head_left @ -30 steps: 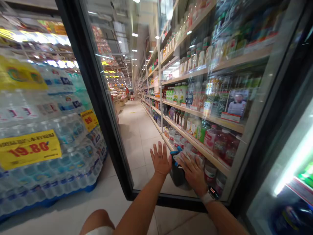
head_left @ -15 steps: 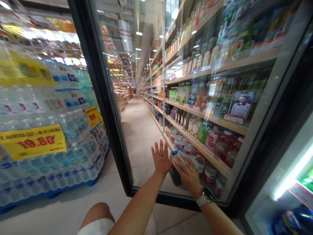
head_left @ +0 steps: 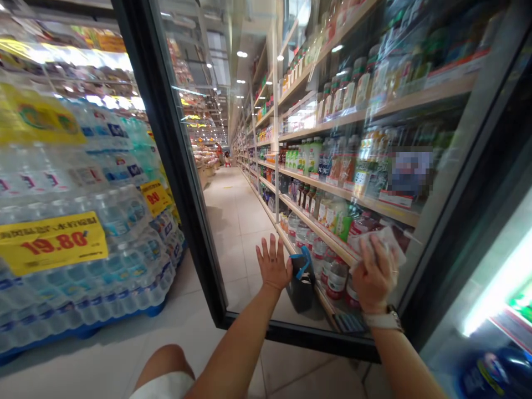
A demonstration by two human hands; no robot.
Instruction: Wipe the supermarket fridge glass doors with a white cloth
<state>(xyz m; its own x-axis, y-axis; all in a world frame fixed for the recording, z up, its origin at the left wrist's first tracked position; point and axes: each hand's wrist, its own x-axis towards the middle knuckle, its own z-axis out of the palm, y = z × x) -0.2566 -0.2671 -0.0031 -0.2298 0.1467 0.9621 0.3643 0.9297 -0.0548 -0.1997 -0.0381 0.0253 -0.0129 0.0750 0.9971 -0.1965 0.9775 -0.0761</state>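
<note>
Store aisle with pale tiled floor (head_left: 226, 216), seen largely through the glass (head_left: 239, 271) of a door with black frame (head_left: 178, 177). To the left, outside the frame: bottle packs (head_left: 120, 216) stacked in tiers, with a yellow sign (head_left: 54, 242) marked 19.80. To the right, behind the glass: shelves (head_left: 310, 221) of drinks, in long rows. Found flat against the glass, low down: left hand (head_left: 272, 269), with fingers outstretched and spread. Found farther right, slightly blurred: right hand (head_left: 376, 277), bent over a white cloth (head_left: 394, 252), gripping it against the glass in front of the lower shelves. Noted on the right wrist: pale band (head_left: 378, 320). Noted behind the glass, between both hands in view: dark bin (head_left: 301, 291) with blue strip (head_left: 307, 259) at the top. Noted at lower right: blue bottle (head_left: 490, 374), blurred.
</note>
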